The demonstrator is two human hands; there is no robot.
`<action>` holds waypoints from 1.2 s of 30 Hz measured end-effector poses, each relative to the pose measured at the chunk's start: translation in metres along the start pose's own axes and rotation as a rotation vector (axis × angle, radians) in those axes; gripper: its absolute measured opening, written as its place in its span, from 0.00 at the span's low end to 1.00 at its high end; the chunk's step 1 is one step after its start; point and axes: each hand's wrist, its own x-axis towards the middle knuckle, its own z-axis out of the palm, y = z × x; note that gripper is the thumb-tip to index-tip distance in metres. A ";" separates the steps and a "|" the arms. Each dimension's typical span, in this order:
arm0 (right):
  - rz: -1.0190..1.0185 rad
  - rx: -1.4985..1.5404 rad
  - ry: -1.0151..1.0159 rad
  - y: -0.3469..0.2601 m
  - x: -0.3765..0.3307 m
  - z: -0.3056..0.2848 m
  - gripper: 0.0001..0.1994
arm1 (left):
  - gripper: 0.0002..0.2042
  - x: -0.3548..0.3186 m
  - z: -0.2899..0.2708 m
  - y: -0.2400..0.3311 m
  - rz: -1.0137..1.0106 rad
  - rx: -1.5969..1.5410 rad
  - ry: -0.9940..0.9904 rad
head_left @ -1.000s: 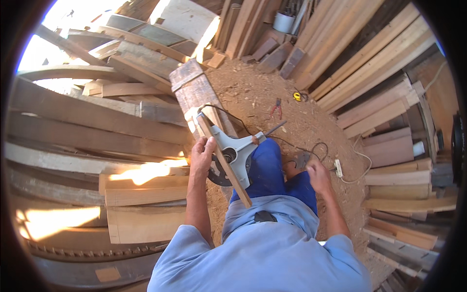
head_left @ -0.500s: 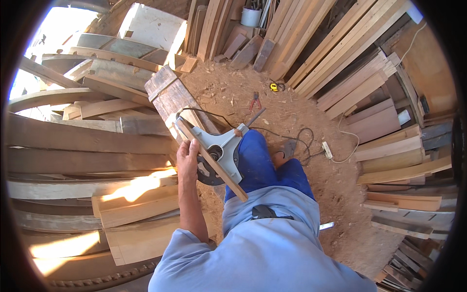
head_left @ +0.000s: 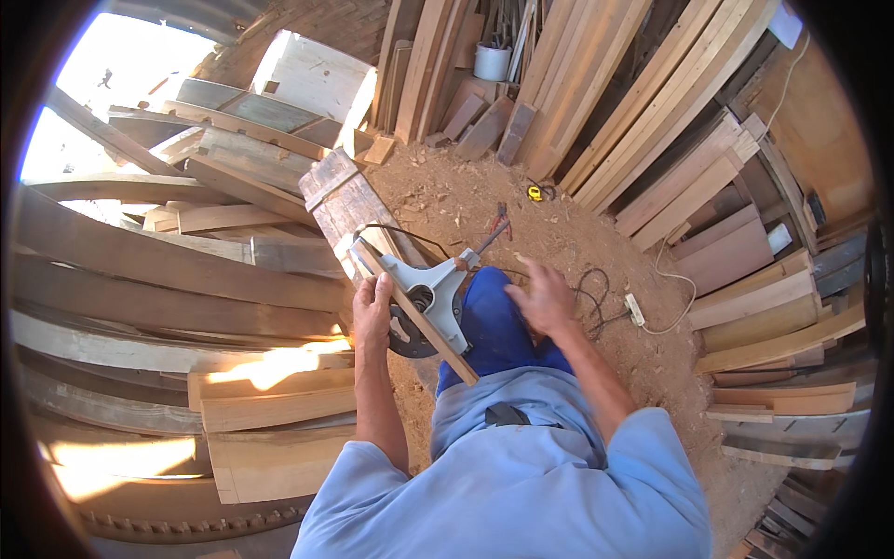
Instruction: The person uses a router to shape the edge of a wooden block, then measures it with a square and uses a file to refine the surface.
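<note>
My left hand (head_left: 373, 310) grips a narrow wooden strip (head_left: 436, 337), thumb on top and fingers curled around its outer edge. Against the strip lies a grey metal tool base (head_left: 441, 285) with branching arms, a round hole and a dark disc (head_left: 408, 339) beneath; its exact kind is unclear. The base rests by my left knee, over a worn wooden plank bench (head_left: 346, 197). Above my blue-trousered knees, my right hand (head_left: 545, 296) is open with nothing in it, its fingers apart and pointing towards the tool.
Red-handled pliers (head_left: 501, 220) and a yellow tape measure (head_left: 535, 193) lie on the sawdust-covered floor ahead. A dark cable (head_left: 596, 277) runs to a white power strip (head_left: 634, 310) at right. Stacked boards (head_left: 168, 270) line the left; more timber (head_left: 633, 102) leans along the far and right sides.
My right hand has come into view and reached forward over my knees. The left hand keeps its grip on the strip, and the view has shifted slightly.
</note>
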 end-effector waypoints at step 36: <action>1.039 -0.138 -1.157 0.096 -0.439 -0.060 0.28 | 0.16 0.008 -0.013 -0.003 -0.059 -0.091 -0.075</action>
